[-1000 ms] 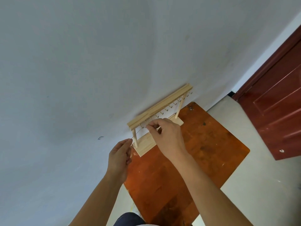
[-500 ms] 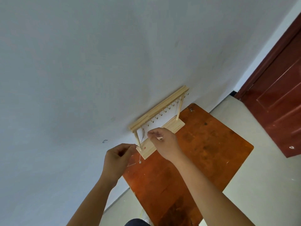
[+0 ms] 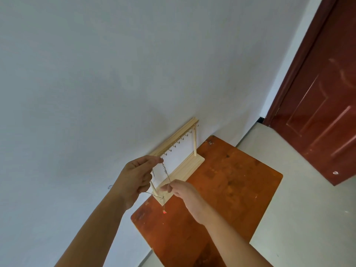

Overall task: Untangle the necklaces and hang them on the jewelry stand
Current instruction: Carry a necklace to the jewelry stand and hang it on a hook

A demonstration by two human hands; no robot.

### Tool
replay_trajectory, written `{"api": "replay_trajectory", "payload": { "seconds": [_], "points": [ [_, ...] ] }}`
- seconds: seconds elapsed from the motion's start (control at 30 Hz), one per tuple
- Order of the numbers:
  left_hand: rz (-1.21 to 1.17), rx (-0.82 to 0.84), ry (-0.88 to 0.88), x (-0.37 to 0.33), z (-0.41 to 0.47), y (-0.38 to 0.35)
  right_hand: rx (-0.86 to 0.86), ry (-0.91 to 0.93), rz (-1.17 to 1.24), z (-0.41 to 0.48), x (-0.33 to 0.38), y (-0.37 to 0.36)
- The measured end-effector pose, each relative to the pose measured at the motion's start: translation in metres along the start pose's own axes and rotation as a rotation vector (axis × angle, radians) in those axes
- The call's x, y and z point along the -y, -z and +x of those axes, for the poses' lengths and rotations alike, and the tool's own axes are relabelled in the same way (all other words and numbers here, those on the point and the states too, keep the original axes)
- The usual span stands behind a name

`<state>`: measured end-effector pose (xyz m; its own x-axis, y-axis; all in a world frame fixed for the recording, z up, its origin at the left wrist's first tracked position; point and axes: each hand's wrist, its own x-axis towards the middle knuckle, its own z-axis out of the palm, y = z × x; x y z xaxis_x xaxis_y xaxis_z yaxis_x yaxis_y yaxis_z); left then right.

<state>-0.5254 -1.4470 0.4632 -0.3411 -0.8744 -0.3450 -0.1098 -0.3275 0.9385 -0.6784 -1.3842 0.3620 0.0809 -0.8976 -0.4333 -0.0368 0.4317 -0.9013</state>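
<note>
a: where is the thin silver chain necklace (image 3: 165,170) at this moment?

b: in the air, in front of the pale wooden jewelry stand (image 3: 174,141), not on any of its small metal hooks (image 3: 181,138). the left hand (image 3: 135,178) pinches the upper end between thumb and forefinger, just beside the near end of the top bar. the right hand (image 3: 183,190) has its fingertips (image 3: 166,188) closed together on a lower part of the chain. the small red pendant (image 3: 164,212) hangs below, over the reddish-brown wooden table (image 3: 231,189).

a: what could go wrong, in your opinion?

b: two strands run down from the left hand, and low down there is a small bunch like a knot. i cannot tell if it is one necklace or two. if the hands pull apart strongly, i think the knot may tighten, or a thin link may break.

a: and the stand?

b: the chain passes very near the near post of the stand. a loop could catch on it, and then one pull could tip the light stand. also each pinch is small; if one slips, the chain may drop on the table and tangle more.
</note>
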Motion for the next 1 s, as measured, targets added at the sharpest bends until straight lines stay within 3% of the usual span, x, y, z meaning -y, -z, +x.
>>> {"api": "replay_trajectory", "payload": {
  "seconds": [0.27,0.63,0.83,1.0],
  "points": [
    [-0.065,0.0,0.102,0.001,0.014,-0.017,-0.095,0.081,0.335,-0.021,-0.021,0.046],
    [0.147,-0.356,0.07,0.048,-0.01,-0.006,-0.122,-0.009,-0.031,-0.004,-0.032,0.005],
    [0.002,-0.524,0.178,0.1,-0.028,0.014,0.028,-0.068,-0.229,0.014,-0.063,-0.02],
    [-0.196,-0.697,0.318,0.138,-0.033,0.031,0.007,-0.112,-0.266,0.026,-0.079,-0.03]
  ]
}}
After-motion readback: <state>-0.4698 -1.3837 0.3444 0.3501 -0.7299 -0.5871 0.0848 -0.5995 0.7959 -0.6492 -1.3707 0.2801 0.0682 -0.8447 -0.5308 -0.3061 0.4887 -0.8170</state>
